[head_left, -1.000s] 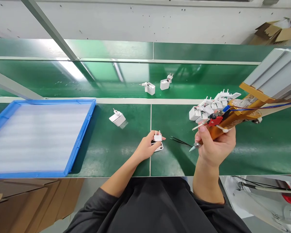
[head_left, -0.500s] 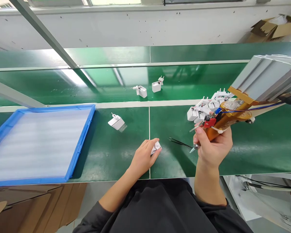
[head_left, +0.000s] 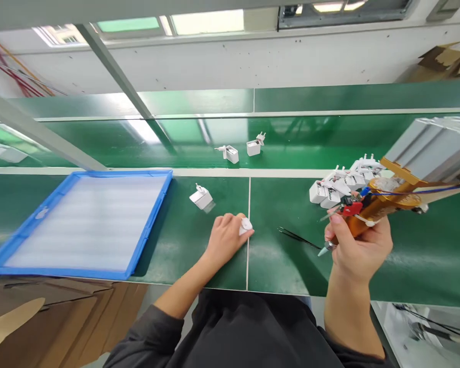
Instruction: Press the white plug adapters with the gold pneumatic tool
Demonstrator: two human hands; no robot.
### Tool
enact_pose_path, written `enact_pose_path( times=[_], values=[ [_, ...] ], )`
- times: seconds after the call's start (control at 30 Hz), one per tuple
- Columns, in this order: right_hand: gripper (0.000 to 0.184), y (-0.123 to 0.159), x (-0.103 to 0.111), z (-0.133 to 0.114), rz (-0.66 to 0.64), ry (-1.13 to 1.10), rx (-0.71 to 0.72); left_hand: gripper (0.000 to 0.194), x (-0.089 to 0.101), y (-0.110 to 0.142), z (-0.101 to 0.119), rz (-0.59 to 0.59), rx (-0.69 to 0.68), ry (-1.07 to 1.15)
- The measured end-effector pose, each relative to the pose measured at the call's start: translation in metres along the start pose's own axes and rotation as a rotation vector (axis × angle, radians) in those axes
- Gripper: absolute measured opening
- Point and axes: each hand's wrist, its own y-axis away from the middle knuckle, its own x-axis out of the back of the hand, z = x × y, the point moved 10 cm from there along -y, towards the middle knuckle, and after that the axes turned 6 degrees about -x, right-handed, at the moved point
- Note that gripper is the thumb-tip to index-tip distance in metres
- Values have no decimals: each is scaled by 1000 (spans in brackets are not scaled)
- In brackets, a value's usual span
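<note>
Just left of the bench seam, my left hand [head_left: 223, 239] is closed around a small white plug adapter [head_left: 246, 226], its lower part hidden by my fingers. My right hand [head_left: 362, 248] grips a glue gun [head_left: 355, 225] with an orange-brown barrel, a red switch and a pale blue-green nozzle pointing down to the left. Black tweezers [head_left: 299, 238] lie on the bench close to that nozzle. Up and left of my left hand stands another white adapter [head_left: 201, 198] with a clear flap. A cluster of white adapters [head_left: 331, 188] sits behind the glue gun.
A blue-rimmed tray [head_left: 149, 231] with a whitish lining occupies the left of the green bench [head_left: 276, 204]. Two white adapters [head_left: 232, 154] with plugs stand on the strip beyond the pale ledge. A cardboard box [head_left: 450, 64] is at the far right.
The whole view has tilted up and swung left. My left hand has shifted slightly left across the seam with the adapter. My right hand still holds the glue gun near the tweezers.
</note>
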Motion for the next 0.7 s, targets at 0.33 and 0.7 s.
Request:
enact_pose_path(
  times=[0.33,0.7],
  values=[
    [30,0,0,10,-9,9,-58,32,21,-5,-151,137,333,3],
    [26,0,1,19,-40,-10,-52,70,66,-37,-204,281,422,22]
  ],
)
